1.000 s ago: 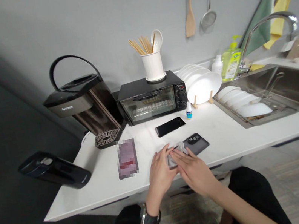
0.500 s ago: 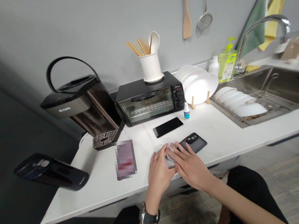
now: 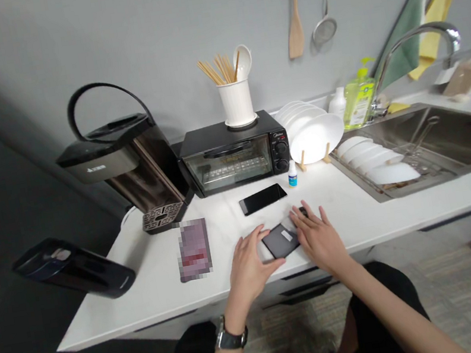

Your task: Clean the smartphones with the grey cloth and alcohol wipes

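Observation:
A dark grey phone (image 3: 280, 241) lies face down at the counter's front, a small white label on its back. My left hand (image 3: 250, 261) grips its left end, thumb at the near edge and fingers at the far edge. My right hand (image 3: 320, 237) presses down on the phone's right end, fingers stretched forward over the camera area. A pale, thin cloth or tissue (image 3: 287, 224) shows beside and under those fingers; most of it is hidden. Behind them lies a second phone (image 3: 263, 199), its black screen up. A small white and blue spray bottle (image 3: 292, 175) stands near it.
To the left are a blurred-out purple item (image 3: 194, 249), a dark blue tumbler (image 3: 74, 269) and a drink dispenser (image 3: 126, 170). A toaster oven (image 3: 232, 156), a plate rack (image 3: 316, 136) and a sink (image 3: 463, 132) stand behind and right. The counter's front edge (image 3: 151, 320) is close.
My hands have moved apart. The right hand slid right along the phone, uncovering its labelled back, while the left hand stays at the left end. The view shifted slightly.

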`<state>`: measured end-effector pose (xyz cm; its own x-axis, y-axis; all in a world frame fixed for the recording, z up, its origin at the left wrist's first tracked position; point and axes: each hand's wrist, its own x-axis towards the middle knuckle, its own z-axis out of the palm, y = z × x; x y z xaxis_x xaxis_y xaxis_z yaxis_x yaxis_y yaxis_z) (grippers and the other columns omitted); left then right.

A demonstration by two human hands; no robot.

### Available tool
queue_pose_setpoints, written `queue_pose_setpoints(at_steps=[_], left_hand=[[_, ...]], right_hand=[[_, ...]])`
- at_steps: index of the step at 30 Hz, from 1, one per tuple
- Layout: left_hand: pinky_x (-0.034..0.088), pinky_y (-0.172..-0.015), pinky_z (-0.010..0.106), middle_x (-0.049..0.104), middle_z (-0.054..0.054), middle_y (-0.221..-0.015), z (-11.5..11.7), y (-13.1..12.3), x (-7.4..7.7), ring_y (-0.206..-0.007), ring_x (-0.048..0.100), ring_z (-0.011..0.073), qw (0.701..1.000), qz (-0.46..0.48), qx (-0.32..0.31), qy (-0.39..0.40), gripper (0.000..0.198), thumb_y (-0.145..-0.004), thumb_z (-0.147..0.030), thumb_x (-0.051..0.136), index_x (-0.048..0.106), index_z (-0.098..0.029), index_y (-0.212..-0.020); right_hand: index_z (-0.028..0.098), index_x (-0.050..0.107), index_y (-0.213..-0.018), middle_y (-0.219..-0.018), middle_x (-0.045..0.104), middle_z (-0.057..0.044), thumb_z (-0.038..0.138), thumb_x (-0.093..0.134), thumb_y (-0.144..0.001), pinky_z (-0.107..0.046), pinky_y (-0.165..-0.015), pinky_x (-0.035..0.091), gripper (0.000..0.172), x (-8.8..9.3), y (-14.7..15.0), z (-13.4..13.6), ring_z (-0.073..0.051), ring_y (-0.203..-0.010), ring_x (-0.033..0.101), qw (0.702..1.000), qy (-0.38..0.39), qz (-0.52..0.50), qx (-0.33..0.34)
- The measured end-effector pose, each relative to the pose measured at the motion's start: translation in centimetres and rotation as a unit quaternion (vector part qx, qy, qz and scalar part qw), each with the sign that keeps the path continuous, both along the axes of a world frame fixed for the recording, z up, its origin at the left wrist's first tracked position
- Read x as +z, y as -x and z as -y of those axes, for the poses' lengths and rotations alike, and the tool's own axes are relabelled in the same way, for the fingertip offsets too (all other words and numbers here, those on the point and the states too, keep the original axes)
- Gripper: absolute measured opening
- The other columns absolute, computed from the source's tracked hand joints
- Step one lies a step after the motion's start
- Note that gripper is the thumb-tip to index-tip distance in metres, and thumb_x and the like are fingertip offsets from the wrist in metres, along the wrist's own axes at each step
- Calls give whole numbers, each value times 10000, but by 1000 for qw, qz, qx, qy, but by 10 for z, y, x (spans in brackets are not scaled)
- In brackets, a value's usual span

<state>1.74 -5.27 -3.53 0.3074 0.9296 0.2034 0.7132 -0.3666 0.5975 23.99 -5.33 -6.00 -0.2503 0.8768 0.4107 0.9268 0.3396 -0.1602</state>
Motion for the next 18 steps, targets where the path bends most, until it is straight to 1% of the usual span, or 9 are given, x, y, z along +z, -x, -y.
queue_pose_setpoints(at_steps=[2, 4, 6, 8, 11, 13, 14, 16, 18], left_hand=[[277, -1264, 541, 612, 45, -1486, 1, 0, 0, -1394, 550, 266, 1000, -6, 0, -3, 768, -802, -284, 822, 426, -307, -1460], [295, -1259, 530, 612, 55, -1486, 2, 1, -1, -1380, 564, 260, 1000, -10, 11, -5, 746, -812, -206, 787, 432, -292, -1463], [321, -1245, 532, 624, 57, -1472, 3, 1, -1, -1373, 569, 267, 1000, -10, 20, -6, 759, -807, -189, 791, 430, -287, -1467], [339, -1229, 544, 636, 51, -1459, 3, 1, -1, -1377, 560, 284, 1000, -6, 21, -7, 791, -790, -248, 835, 428, -292, -1466], [345, -1218, 551, 664, 39, -1425, 3, 0, 2, -1375, 555, 301, 1000, 2, 13, -8, 860, -753, -333, 889, 419, -304, -1473], [343, -1216, 551, 679, 38, -1402, 2, -1, 5, -1372, 555, 305, 1000, 4, 10, -6, 880, -746, -344, 897, 414, -308, -1480], [339, -1218, 550, 677, 39, -1405, 2, -1, 5, -1372, 555, 306, 1000, 3, 9, -5, 873, -746, -346, 896, 420, -309, -1477], [329, -1225, 550, 671, 39, -1413, 2, -2, 5, -1372, 555, 304, 1000, 1, 9, -6, 856, -752, -349, 890, 428, -311, -1472], [316, -1236, 551, 667, 37, -1417, 2, -2, 3, -1375, 555, 295, 1000, 0, 10, -11, 852, -762, -349, 879, 420, -312, -1479]], right_hand=[[131, 533, -1498, -1590, 487, -106, 151, 386, -1020, -612, -1259, 237, 501, 4, 31, 5, -299, -1572, 266, 998, 5, -21, 53], [116, 500, -1519, -1606, 464, -105, 150, 382, -1020, -576, -1273, 233, 514, 6, 50, 15, -273, -1576, 258, 994, 8, -33, 101], [134, 465, -1545, -1624, 440, -82, 170, 380, -1033, -561, -1273, 245, 520, 6, 50, 25, -257, -1583, 237, 991, 10, -28, 133], [193, 472, -1546, -1623, 445, -42, 194, 393, -1043, -578, -1267, 248, 509, 4, 31, 30, -257, -1588, 220, 989, 8, -8, 145], [251, 495, -1535, -1620, 447, -26, 228, 409, -1056, -633, -1252, 233, 486, 0, -17, 24, -288, -1594, 189, 995, -10, 29, 100], [234, 454, -1563, -1644, 403, -51, 257, 402, -1067, -647, -1243, 236, 499, -3, -41, 13, -307, -1597, 167, 997, -20, 43, 54], [213, 429, -1577, -1653, 381, -69, 265, 392, -1071, -644, -1240, 245, 510, -4, -47, 8, -311, -1597, 168, 998, -21, 45, 36], [156, 418, -1578, -1653, 374, -110, 236, 365, -1068, -632, -1236, 263, 519, -6, -44, -1, -316, -1590, 196, 999, -14, 37, 9], [98, 470, -1536, -1630, 409, -151, 172, 353, -1042, -632, -1233, 267, 513, -4, -22, -4, -327, -1577, 239, 1000, -1, 19, -7]])
